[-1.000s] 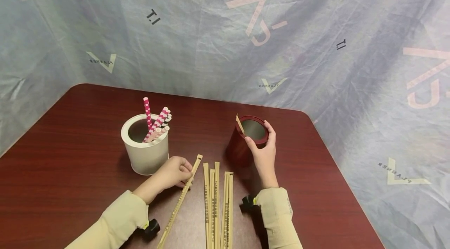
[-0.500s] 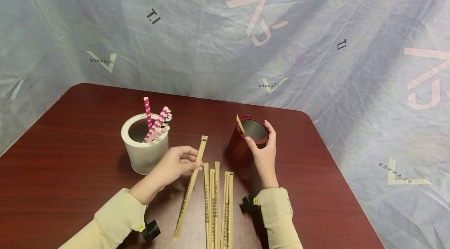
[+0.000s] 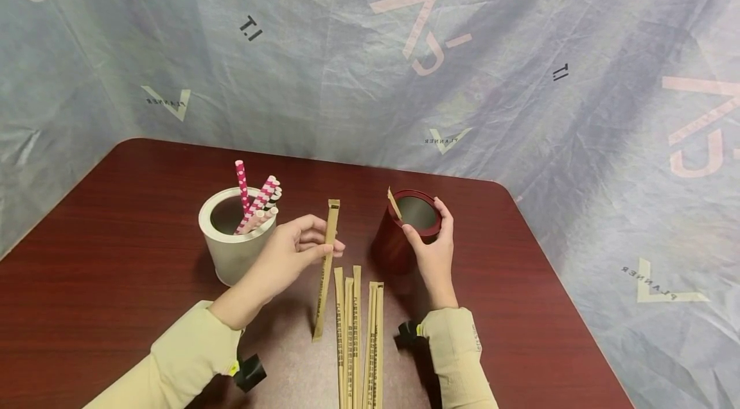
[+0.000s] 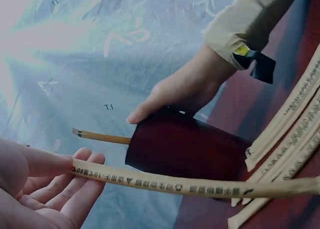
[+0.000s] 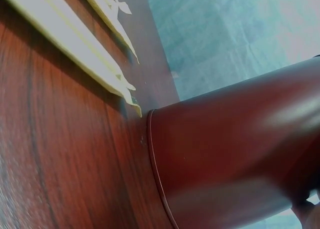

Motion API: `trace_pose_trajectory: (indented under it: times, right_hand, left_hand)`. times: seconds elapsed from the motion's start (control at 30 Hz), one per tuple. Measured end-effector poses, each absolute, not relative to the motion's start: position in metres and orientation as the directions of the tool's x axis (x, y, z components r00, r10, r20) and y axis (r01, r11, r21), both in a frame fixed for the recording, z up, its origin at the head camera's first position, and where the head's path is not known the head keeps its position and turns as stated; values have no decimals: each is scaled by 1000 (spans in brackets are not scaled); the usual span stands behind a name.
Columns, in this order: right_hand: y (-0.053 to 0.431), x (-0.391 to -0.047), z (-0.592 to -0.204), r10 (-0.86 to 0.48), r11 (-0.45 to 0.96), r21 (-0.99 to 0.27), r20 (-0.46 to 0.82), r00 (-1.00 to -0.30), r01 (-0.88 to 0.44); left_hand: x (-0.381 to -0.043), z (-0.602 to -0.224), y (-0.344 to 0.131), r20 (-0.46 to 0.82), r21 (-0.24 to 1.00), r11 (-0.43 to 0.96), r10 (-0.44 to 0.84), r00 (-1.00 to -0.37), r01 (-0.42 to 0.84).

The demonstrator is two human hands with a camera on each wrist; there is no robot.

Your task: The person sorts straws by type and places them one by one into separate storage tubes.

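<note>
Left hand (image 3: 289,255) pinches one long kraft-paper-wrapped straw (image 3: 324,280), thumb on one side, fingers on the other, above its middle. Straw is near upright in the head view, lower end looks clear of the brown-red wood-grain table (image 3: 144,235); it's between the two cans. High pinch probably leaves most of its length free and easy to angle.

Right hand (image 3: 435,255) grips the dark red cylindrical can (image 3: 388,248) at the top, thumb on the near side of the rim, fingers on the far right side. Can stands upright, base on the table; the grip likely steadies it against tipping, leaving the mouth uncovered. Another paper-wrapped straw (image 3: 394,205) leans on the rim's left side, top end sticking out, presumably because it's too long to sit fully inside.

More paper-wrapped straws (image 3: 356,313) lie lengthwise in two loose groups in front of the red can, between the forearms, seemingly spread for easy one-by-one pickup. Off-white cylindrical can (image 3: 238,258), just beside the left hand, holds patterned pink and black-and-white straws (image 3: 264,196), leaning mostly right; kinds look kept apart by can.
</note>
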State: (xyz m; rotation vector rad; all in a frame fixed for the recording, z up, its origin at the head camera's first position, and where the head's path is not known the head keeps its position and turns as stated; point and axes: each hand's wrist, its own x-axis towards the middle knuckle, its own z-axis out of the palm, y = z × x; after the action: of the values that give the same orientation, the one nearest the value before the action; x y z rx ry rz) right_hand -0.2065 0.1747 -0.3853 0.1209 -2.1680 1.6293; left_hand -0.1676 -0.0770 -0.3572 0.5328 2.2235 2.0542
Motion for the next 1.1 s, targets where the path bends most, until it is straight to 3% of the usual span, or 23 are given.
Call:
trace_pose_trajectory:
  times: [0.2,0.53,0.83,1.1]
  right_hand:
    - [176,-207,-386,183,311,-896,385,-904,-318]
    - [175,-207,-387,181,307,-895,388,-904,-323]
    - [184,-223,-409,191,297,-894,400,-896,-336]
    - [188,-227,-417,193,287,-900,390,-900,-328]
  left_hand:
    - [-170,-345,-73,274,954,60,220,-936,293]
    - [-172,-331,-59,449,892,-81,21,-893,446]
    - [-174,-329,-54,618,753,-182,-132,-775,632]
    - [-177,-324,-38,705,632,-282,-178,-687,722]
